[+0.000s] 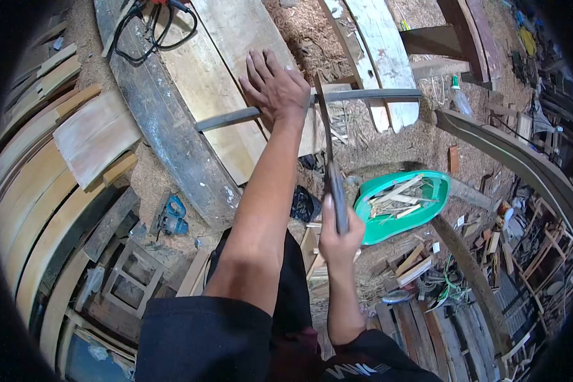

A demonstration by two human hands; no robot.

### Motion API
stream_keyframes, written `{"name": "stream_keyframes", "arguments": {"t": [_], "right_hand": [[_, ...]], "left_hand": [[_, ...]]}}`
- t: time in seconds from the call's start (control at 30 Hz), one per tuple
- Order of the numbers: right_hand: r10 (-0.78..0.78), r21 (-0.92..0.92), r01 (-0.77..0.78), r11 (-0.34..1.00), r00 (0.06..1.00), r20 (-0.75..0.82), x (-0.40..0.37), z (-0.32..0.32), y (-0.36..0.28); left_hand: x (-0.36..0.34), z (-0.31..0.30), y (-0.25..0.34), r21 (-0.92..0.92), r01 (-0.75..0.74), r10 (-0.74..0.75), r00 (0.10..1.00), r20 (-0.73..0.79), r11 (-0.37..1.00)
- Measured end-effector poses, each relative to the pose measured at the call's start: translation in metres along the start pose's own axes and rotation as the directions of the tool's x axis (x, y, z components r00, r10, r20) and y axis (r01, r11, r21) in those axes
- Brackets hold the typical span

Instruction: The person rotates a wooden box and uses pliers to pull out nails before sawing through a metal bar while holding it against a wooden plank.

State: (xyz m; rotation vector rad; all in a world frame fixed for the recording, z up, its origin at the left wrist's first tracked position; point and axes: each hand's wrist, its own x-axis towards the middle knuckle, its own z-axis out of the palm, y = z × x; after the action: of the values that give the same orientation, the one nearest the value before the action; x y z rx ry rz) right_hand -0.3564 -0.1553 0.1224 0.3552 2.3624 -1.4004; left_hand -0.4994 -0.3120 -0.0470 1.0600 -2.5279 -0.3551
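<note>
My left hand [277, 89] lies with its fingers spread over a long dark wooden strip [375, 93], bearing on it from above. Under the strip are pale wooden boards [200, 76], and its right end reaches across the gap to another pair of boards. My right hand [341, 237] is wrapped round the handle of a handsaw [325, 127]. The saw's blade points away from me and crosses the strip just right of my left hand.
A green basin [439, 191] holding wood offcuts stands on the sawdust floor at right. A blue power tool [174, 216] lies at left. Black cable [153, 44] loops over the boards at the far left. Curved timbers [516, 149] and scrap wood lie around.
</note>
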Motion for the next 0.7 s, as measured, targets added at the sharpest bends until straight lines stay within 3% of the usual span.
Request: {"name": "stream_keyframes", "arguments": {"t": [0.13,0.27,0.37,0.5,0.6,0.63,0.7], "right_hand": [[-0.003,-0.08,0.008,0.997,0.998,0.065,0.061,0.015,-0.005],[-0.017,0.03,0.016,0.999,0.999,0.036,0.009,-0.009,-0.005],[0.043,0.007,-0.043,0.999,0.999,0.033,0.004,-0.01,0.003],[0.067,-0.057,-0.062,0.996,0.994,0.087,0.074,0.013,-0.012],[-0.184,-0.164,0.19,0.968,0.982,0.052,0.044,0.0,-0.015],[-0.055,-0.119,0.063,0.991,0.996,0.068,0.022,-0.009,-0.021],[-0.008,-0.043,0.008,0.999,1.0,0.001,0.004,-0.01,-0.016]], "left_hand": [[-0.001,-0.001,0.0,-0.061,0.016,-0.013,0.999,0.046,0.998],[0.001,0.0,0.0,-0.059,0.019,-0.016,0.998,0.055,0.998],[-0.002,-0.002,0.0,-0.058,0.03,-0.026,0.997,0.067,0.998],[-0.005,-0.001,-0.002,-0.061,0.032,-0.028,0.998,0.063,0.998],[-0.007,0.0,-0.001,-0.038,0.018,-0.016,0.999,0.047,0.999],[0.0,0.002,-0.001,-0.026,0.01,-0.009,1.0,0.018,1.0],[-0.003,-0.001,-0.001,-0.03,0.029,-0.028,0.999,0.042,0.999]]}}
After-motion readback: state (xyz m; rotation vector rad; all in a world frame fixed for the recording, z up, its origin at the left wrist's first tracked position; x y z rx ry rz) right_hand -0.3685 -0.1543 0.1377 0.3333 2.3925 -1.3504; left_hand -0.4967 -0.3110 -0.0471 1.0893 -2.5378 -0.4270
